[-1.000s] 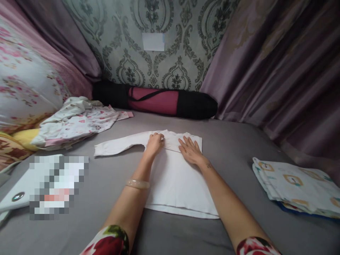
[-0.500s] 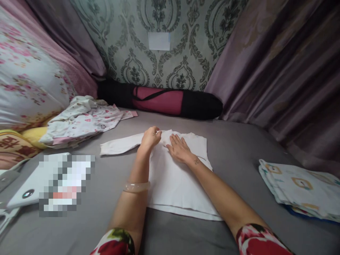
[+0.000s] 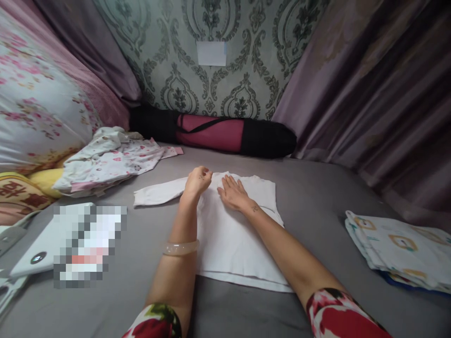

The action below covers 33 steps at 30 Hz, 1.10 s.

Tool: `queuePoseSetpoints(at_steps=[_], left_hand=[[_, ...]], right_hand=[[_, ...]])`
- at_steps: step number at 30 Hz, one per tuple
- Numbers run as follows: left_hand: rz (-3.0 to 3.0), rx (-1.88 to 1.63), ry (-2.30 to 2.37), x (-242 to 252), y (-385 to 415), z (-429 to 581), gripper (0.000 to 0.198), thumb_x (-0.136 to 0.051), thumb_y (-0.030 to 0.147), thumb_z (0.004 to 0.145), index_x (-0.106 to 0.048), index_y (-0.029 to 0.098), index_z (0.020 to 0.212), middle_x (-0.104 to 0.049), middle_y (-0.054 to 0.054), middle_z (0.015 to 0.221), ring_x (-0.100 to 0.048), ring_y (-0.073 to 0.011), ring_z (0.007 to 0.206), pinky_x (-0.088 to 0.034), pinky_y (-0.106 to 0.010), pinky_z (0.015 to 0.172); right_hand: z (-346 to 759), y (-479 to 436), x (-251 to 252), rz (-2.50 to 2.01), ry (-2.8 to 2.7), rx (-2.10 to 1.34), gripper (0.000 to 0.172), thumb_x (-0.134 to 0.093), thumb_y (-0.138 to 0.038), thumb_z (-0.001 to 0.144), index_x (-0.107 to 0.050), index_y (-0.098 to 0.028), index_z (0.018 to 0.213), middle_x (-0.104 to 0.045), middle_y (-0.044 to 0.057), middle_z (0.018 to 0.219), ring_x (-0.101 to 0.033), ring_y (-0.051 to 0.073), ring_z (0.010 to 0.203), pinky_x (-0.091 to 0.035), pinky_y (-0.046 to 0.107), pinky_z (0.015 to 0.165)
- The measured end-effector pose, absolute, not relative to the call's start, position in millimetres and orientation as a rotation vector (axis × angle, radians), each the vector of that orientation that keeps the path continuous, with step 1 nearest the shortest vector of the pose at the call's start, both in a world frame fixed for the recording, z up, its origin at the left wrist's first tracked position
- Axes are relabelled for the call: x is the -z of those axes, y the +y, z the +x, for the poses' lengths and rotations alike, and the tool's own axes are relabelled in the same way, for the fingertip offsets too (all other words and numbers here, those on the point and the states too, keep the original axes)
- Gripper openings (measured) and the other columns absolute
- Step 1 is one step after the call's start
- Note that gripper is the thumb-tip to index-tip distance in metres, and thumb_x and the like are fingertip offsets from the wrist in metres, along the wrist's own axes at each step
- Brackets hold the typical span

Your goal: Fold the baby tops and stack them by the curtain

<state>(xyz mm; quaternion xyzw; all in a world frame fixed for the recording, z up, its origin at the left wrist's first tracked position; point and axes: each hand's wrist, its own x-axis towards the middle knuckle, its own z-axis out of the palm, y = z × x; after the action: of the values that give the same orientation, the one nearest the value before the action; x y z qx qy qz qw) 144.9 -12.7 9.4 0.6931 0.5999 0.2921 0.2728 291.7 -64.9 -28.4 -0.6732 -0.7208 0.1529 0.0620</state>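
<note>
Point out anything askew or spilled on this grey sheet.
The white long-sleeved top looks lopsided: one sleeve sticks out left, while none extends right. The printed clothes at left lie rumpled, unlike the folded cloth stack at right. I see no spill.

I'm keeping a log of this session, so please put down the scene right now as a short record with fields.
Garment: white long-sleeved shirt, spread on a gray sheet
Visible sleeve: stretched out to the left
Left hand: at the shoulder by that sleeve, fingers curled; grip on the fabric unclear
Right hand: palm down on the shirt's upper part
Left forearm: pale bangle
Far left: pile of printed clothes
Right: folded patterned cloth
Back: black-and-maroon cylindrical bag
</note>
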Motion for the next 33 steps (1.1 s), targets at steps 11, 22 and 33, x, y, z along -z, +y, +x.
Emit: queuePoseSetpoints(at_steps=[11,22,33], left_hand=[[1.805,-0.778,1.637,-1.8,-7.7,140.5,0.029,-0.056,0.03,0.085,-0.07,0.015,0.105,-0.072,-0.012,0.097,-0.066,-0.0226,0.091,-0.048,-0.028,0.078],[1.788,-0.702,1.633,-3.3,-6.7,140.6,0.032,-0.054,0.03,0.087,-0.068,0.012,0.109,-0.071,-0.015,0.1,-0.067,-0.0231,0.088,-0.049,-0.029,0.077],[1.804,-0.656,1.642,-1.0,-6.3,138.6,0.034,-0.053,0.031,0.087,-0.068,0.013,0.112,-0.071,-0.014,0.105,-0.068,-0.0227,0.091,-0.049,-0.027,0.077]], right_hand=[[278.0,-48.4,41.8,-1.957,-2.206,-0.479,0.07,-0.014,-0.047,0.098,-0.021,-0.003,0.152,-0.015,0.013,0.16,-0.009,0.022,0.148,-0.004,0.039,0.119],[287.9,-28.0,51.6,-2.042,-2.089,-0.341,0.068,-0.015,-0.044,0.098,-0.024,-0.002,0.151,-0.017,0.014,0.16,-0.008,0.023,0.148,-0.003,0.04,0.118],[310.5,-43.2,40.6,-2.166,-1.896,-0.266,0.068,-0.018,-0.044,0.099,-0.023,0.0,0.151,-0.016,0.016,0.16,-0.009,0.025,0.148,-0.002,0.04,0.118]])
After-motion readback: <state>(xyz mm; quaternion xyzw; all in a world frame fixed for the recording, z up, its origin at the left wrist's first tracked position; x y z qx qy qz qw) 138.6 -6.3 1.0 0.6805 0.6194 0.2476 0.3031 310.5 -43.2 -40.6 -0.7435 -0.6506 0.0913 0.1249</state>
